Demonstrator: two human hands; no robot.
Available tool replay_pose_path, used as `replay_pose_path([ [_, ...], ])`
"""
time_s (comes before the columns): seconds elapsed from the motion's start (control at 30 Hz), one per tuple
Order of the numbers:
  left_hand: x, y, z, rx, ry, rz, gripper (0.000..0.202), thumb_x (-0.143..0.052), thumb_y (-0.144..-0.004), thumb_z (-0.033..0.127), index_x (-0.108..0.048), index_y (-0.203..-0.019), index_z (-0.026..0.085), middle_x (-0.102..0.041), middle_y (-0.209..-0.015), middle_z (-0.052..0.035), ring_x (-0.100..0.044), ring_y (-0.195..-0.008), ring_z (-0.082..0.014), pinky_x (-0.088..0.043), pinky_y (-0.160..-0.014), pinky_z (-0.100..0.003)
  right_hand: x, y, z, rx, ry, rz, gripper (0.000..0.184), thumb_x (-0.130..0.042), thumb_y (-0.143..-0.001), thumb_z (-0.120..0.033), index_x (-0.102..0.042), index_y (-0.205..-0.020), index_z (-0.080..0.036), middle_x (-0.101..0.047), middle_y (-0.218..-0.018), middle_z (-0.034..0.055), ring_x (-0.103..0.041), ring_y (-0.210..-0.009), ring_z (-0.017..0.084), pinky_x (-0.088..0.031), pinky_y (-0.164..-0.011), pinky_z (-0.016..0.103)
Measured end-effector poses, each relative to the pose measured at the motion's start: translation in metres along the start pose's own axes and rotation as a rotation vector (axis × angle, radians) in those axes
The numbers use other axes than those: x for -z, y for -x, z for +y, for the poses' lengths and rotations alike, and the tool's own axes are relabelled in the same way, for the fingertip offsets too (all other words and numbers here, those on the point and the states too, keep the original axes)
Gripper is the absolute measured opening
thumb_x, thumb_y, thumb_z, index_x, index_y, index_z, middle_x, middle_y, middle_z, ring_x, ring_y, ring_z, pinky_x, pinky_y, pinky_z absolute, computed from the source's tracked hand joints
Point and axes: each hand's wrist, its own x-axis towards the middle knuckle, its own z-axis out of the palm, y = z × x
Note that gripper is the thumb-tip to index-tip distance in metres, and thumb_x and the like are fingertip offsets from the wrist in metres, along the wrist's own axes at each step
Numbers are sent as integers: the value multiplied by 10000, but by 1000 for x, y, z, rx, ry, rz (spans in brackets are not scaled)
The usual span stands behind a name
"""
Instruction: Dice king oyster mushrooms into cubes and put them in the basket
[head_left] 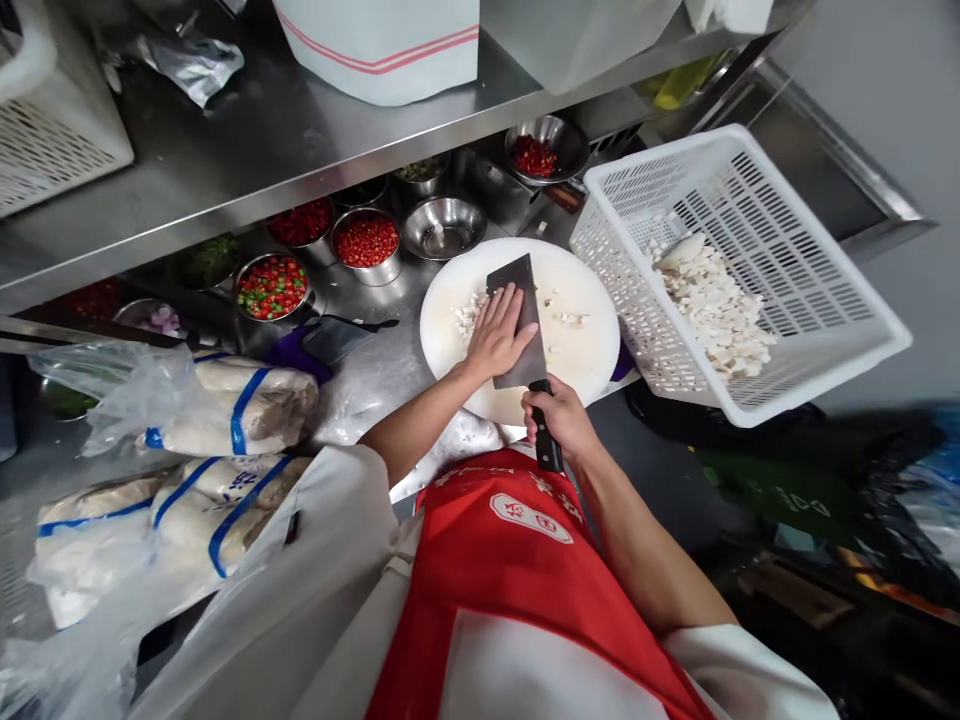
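My right hand (564, 418) is wrapped round the black handle of a cleaver (523, 345), whose wide blade lies over a round white cutting board (581, 360). Fingers stretched out, my left hand (496, 335) rests partly on the blade, near its left edge. Small chopped white pieces (466, 314) lie on the board beside my left fingers, and more bits are scattered to the right of the blade. What lies under the blade and my left palm is hidden.
A white slotted basket (660, 340) holding chopped white pieces stands right of the board. Behind are bowls of chopped red chillies (366, 242) and an almost bare metal bowl (445, 228). Wrapped packages (225, 500) lie at left. A steel shelf (315, 150) overhangs the back.
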Motion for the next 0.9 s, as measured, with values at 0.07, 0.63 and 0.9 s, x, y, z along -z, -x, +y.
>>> replay_pose_path([
  [0.07,-6,-10,1,46,-27,-66,610,-179,-1010,518,-249,-1536,217,-224,-1619,-46,-158,-1515,-219,-132,-1249,-417,6,8,-2,-5,-64,-4,244,-669,-702,-255,-441,-786,-237,-533,-583,-76,-465,-373,102,-420,-323,243],
  [0.63,36,-46,8,-129,18,170,506,-401,-973,557,-609,-1203,158,-551,-1271,-117,-489,-1255,-202,-362,-1119,-353,56,46,-2,369,1064,-75,746,-482,-800,-184,-329,-1531,-200,-561,-1171,127,-581,-1030,272,-453,-907,402],
  [0.9,18,-45,24,-198,-365,-566,796,-349,-909,686,-279,-1530,193,-180,-1626,-106,-109,-1513,-327,-50,-1236,-519,54,42,-6,375,1388,-219,729,-475,-824,-163,-338,-1537,-225,-568,-1208,140,-631,-910,244,-465,-803,341],
])
